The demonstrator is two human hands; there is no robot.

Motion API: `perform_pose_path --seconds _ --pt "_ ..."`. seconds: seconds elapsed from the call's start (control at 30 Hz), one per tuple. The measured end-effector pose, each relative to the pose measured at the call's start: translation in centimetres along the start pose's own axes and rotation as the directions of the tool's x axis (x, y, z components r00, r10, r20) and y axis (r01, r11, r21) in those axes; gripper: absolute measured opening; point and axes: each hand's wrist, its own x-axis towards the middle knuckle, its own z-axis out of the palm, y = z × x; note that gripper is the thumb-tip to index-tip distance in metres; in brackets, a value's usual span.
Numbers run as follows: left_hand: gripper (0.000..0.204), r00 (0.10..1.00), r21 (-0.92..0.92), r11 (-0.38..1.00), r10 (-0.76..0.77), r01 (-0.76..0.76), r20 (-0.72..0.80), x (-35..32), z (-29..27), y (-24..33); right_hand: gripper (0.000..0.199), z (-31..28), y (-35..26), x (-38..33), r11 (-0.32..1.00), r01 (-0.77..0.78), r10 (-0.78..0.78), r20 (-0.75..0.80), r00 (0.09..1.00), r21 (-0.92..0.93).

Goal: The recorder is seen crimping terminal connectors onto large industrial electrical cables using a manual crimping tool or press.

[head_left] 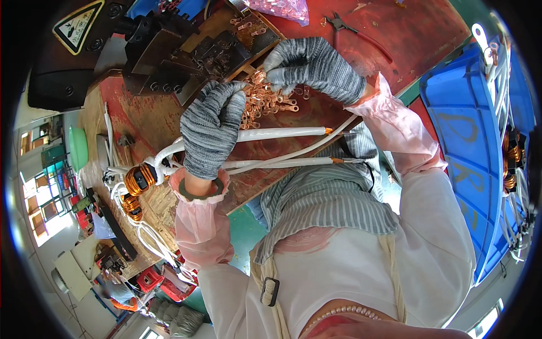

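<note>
Both my hands wear grey striped knit gloves. My left hand (pixel 213 127) is closed, its fingertips pressed together at the left edge of a loose pile of copper cable lugs (pixel 264 103). Whatever it may be pinching is hidden. From the other side, my right hand (pixel 316 66) bends its fingers and thumb together over the top of the pile; I cannot make out what lies between them. Beneath my left wrist, white cables (pixel 276 134) with bare copper ends run across the bench, joined to copper-wound ring coils (pixel 140 179).
A dark press machine (pixel 164 53) stands just beyond my left hand. Red-handled pliers (pixel 364 38) and a clear bag of lugs (pixel 282 8) lie on the red bench (pixel 418 34). At my right is a blue bin (pixel 460 133) with cabled coils. Someone works in the far left background.
</note>
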Motion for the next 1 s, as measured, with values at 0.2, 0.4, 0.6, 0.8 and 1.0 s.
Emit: perform_pose_path --seconds 0.2,0.4,0.6,0.8,1.0 --pt "0.015 0.999 0.026 0.999 -0.041 0.040 0.022 -0.2 -0.3 0.5 0.025 0.5 -0.7 -0.1 0.999 -0.044 0.043 -0.034 0.998 -0.030" --pt "0.017 0.998 -0.004 0.998 -0.056 0.056 -0.004 -0.3 0.3 0.4 0.025 0.7 -0.9 0.1 0.986 -0.123 0.128 0.044 0.991 -0.109" --pt "0.016 0.997 -0.029 0.997 -0.076 0.075 -0.013 -0.3 0.2 0.6 0.024 0.7 -1.1 0.3 0.992 -0.076 0.083 0.068 0.994 -0.105" --pt "0.017 0.997 -0.023 0.997 -0.079 0.080 0.009 -0.3 -0.2 0.6 0.024 1.1 -1.7 0.9 0.989 -0.085 0.097 0.092 0.991 -0.125" --pt "0.027 0.999 0.190 0.981 0.040 -0.033 -0.034 -2.0 -3.1 -0.1 0.021 1.7 -1.3 2.1 0.982 -0.176 0.185 0.150 0.971 -0.068"
